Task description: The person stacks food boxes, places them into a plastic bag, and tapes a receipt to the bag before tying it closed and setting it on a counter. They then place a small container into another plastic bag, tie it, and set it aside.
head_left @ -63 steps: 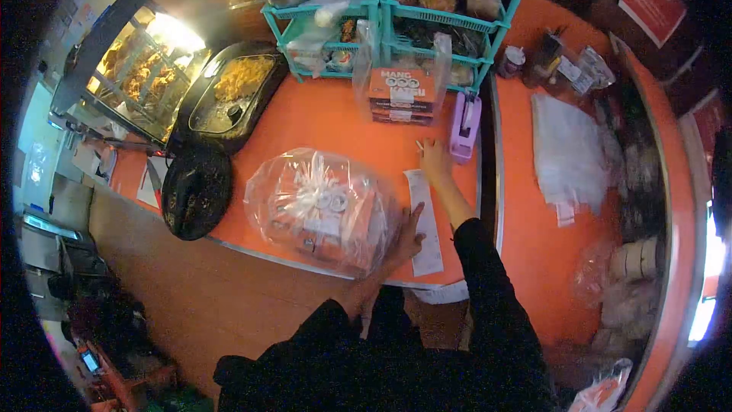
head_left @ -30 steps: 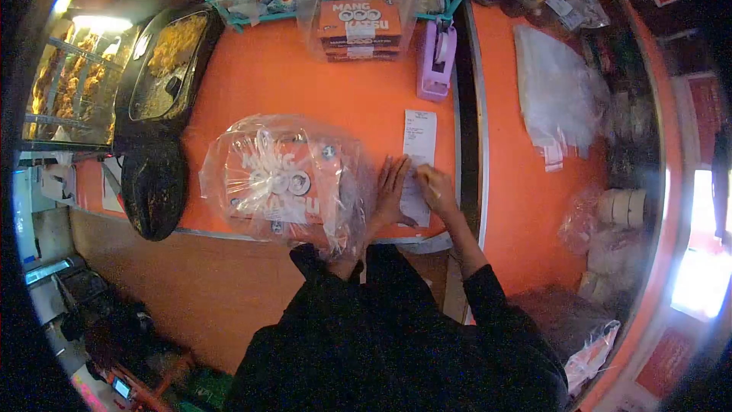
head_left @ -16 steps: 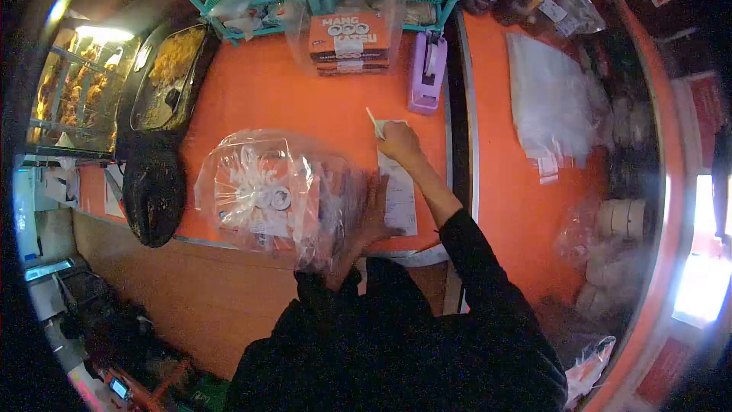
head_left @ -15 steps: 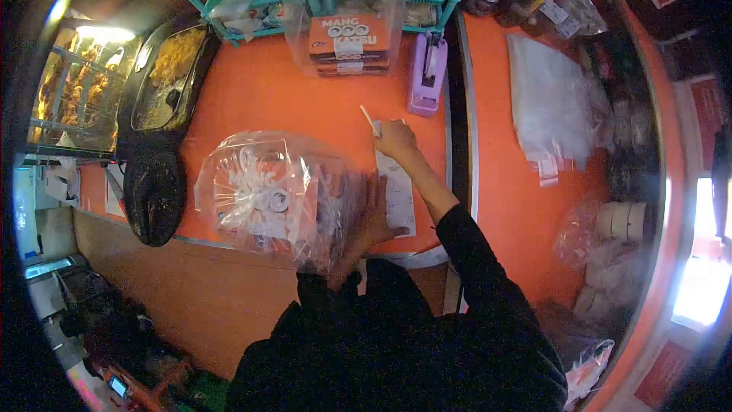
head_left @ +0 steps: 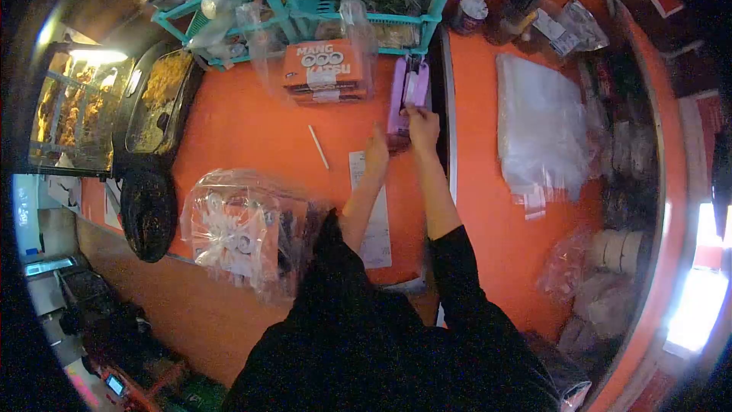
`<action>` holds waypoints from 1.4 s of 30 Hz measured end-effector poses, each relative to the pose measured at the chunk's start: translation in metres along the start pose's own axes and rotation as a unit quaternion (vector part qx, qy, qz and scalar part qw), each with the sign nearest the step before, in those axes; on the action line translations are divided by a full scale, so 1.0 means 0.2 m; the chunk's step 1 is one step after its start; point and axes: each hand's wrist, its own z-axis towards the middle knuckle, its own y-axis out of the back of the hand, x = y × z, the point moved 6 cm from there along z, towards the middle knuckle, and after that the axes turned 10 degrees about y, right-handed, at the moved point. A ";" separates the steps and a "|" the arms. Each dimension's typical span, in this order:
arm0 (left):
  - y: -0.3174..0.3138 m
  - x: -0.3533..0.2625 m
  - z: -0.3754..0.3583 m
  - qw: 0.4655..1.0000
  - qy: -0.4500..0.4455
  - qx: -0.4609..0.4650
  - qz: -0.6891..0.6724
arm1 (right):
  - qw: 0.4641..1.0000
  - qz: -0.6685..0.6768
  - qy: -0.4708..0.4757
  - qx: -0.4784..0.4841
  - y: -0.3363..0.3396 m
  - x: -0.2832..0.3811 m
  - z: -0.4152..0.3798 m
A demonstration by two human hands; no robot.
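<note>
While the right hand (head_left: 423,130) is at the near end of the purple tape dispenser (head_left: 398,95), the left hand (head_left: 376,154) is just beside it, near the top of the receipt (head_left: 377,244); with fingers blurred, I cannot tell whether either grip is clenched or released. A white stick (head_left: 319,147) lies on the orange table (head_left: 236,118).

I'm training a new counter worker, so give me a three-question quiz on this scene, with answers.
1. What is the right hand at? A) teal rack B) purple tape dispenser C) pile of clear bags
2. True or false: the white stick lies on the paper slip.
3. What blocks the camera's view of part of the slip?

Key: 1. B. 2. False; it lies on the orange counter, left of the slip. 3. The left forearm.
</note>
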 end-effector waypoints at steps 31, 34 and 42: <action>0.31 -0.04 -0.84 0.823 -0.221 -0.338 0.400 | 0.869 -0.345 0.163 0.314 0.11 -0.16 -0.66; 0.22 -0.07 -0.87 0.855 -0.216 -0.308 0.356 | 0.928 -0.080 0.049 0.359 0.33 -0.05 -0.75; 0.04 -0.45 -1.66 0.986 -0.109 -0.060 -0.107 | 0.958 0.053 -0.007 0.280 0.69 1.08 -1.23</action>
